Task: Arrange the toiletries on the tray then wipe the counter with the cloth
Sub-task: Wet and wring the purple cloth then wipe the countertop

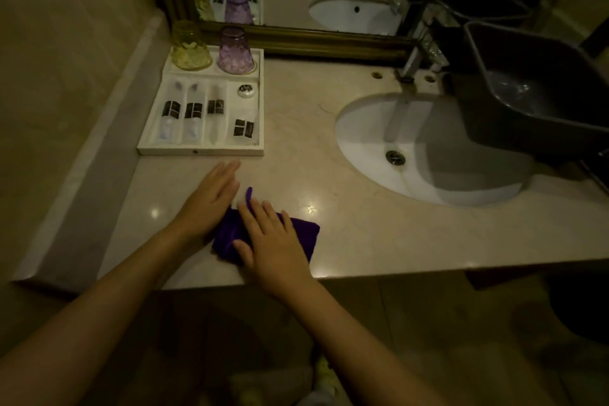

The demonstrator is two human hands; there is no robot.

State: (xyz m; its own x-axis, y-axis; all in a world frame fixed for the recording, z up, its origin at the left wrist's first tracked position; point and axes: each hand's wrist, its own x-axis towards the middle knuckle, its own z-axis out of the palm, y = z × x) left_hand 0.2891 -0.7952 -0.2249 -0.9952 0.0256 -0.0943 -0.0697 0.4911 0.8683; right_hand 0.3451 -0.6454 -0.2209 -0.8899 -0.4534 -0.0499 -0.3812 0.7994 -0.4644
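Observation:
A white tray [171,151] sits at the counter's back left. In it lie several clear packets with black labels [193,110], a small round white item [246,89], and two upturned glasses, one yellow [190,47] and one purple [235,51]. A folded purple cloth [304,234] lies on the beige counter [346,234] near its front edge. My right hand [270,241] rests flat on the cloth, fingers spread. My left hand [211,199] lies flat beside the cloth's left end, its fingers straight and pointing toward the tray.
A white oval sink [372,148] with a chrome tap [418,56] is set in the counter at the right. A dark plastic basin [534,102] overhangs the sink's right side. A framed mirror [296,3] lines the back wall. A tiled wall borders the left.

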